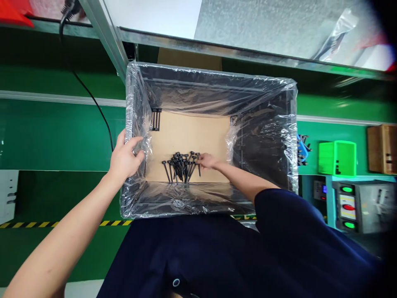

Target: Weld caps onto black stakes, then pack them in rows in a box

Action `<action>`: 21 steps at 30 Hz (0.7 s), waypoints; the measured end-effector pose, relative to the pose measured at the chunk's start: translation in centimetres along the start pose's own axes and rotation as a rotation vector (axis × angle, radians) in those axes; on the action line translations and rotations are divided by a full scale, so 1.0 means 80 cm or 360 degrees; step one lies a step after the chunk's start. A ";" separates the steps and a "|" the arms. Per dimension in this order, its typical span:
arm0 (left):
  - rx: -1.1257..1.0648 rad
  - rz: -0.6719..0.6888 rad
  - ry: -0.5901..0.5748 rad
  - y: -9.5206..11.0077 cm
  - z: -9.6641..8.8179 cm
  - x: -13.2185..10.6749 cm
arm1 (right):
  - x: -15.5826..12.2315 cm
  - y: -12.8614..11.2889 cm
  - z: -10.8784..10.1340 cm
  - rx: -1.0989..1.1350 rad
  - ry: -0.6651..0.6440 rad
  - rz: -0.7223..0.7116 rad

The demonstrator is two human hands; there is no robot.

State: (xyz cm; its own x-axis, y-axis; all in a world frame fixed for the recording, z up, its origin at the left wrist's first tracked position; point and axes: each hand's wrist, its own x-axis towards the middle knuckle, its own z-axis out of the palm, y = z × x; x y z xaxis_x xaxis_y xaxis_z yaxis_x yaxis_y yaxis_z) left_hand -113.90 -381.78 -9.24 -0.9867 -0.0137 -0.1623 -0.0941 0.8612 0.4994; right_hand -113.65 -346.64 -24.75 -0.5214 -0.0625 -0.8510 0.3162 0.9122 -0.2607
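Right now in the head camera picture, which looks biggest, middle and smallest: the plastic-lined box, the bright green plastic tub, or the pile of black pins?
1. Plastic-lined box, by far the largest.
2. Bright green plastic tub and pile of black pins look about alike; the pile sits deeper in the box, so no ranking between them.

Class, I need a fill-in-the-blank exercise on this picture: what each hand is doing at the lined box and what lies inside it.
1. The left hand grips the box's ____ wall.
2. The right hand reaches down to a pile of ____ pins.
3. The box is lined with clear ____.
4. A cardboard sheet covers the box's ____.

Missing words: left; black; plastic; bottom
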 end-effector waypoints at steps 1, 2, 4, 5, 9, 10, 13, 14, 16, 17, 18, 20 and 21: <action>0.0008 -0.0004 -0.0004 0.001 -0.001 0.000 | 0.009 -0.011 -0.019 0.0036 0.0080 -0.0042; 0.0014 -0.0005 -0.0004 0.002 -0.001 0.000 | 0.022 -0.024 -0.037 0.0061 0.0201 -0.0115; 0.0026 -0.0004 -0.0002 0.003 -0.002 0.000 | 0.054 -0.059 -0.065 0.0063 0.0552 -0.0383; 0.0032 -0.0003 -0.0003 0.003 -0.002 0.000 | 0.072 -0.079 -0.073 0.0023 0.0721 -0.0551; 0.0064 -0.0008 -0.0010 0.000 0.000 -0.001 | 0.146 -0.156 -0.070 -0.0406 0.0895 -0.0973; 0.0068 -0.0005 -0.0007 0.000 0.000 -0.001 | 0.162 -0.170 -0.064 -0.0536 0.0842 -0.1009; 0.0067 0.0009 0.0007 -0.001 0.002 -0.003 | 0.198 -0.196 -0.046 -0.0803 0.0725 -0.1070; 0.0063 0.0014 0.0009 -0.002 0.002 -0.003 | 0.207 -0.199 -0.043 -0.0840 0.0721 -0.1073; 0.0055 0.0020 0.0006 -0.002 0.003 -0.003 | 0.218 -0.202 -0.039 -0.0866 0.0741 -0.1071; 0.0051 0.0026 0.0004 -0.002 0.003 -0.003 | 0.222 -0.202 -0.038 -0.0864 0.0749 -0.1074; 0.0047 0.0035 0.0003 -0.002 0.003 -0.003 | 0.223 -0.203 -0.038 -0.0853 0.0756 -0.1083; 0.0041 0.0057 0.0005 -0.002 0.002 -0.003 | 0.223 -0.203 -0.036 -0.0814 0.0769 -0.1102; 0.0040 0.0066 0.0008 -0.003 0.002 -0.003 | 0.222 -0.204 -0.034 -0.0791 0.0775 -0.1100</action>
State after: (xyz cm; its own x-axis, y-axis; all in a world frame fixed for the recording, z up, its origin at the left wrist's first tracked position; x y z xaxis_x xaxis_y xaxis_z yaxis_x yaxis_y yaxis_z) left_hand -113.61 -381.86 -9.46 -0.9903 0.0199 -0.1372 -0.0496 0.8735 0.4843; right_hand -130.22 -361.55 -34.34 -0.7714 -0.5749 -0.2728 -0.4934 0.8111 -0.3141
